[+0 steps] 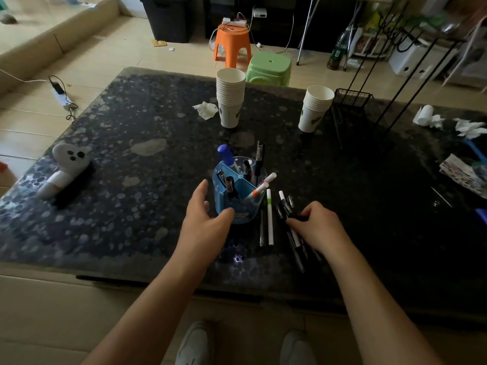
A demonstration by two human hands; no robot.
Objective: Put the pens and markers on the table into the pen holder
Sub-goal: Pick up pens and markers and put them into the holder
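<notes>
A blue pen holder [243,206] with several compartments stands on the dark table [131,180]. It holds a blue-capped marker [226,154], several black pens and two white markers. My left hand [204,217] is open, its thumb and fingers curved around the holder's near left side. To the right of the holder, a white marker with a green band [269,219] and several black pens [296,248] lie on the table. My right hand [316,225] rests on that pile, its fingertips pinched on a black pen [296,217].
Two stacks of white paper cups [229,98] [315,109] stand behind the holder. A black wire rack [353,101] sits at the back right, with crumpled tissues [469,127] and papers near the right edge. A white ghost-shaped object [67,167] lies at the left.
</notes>
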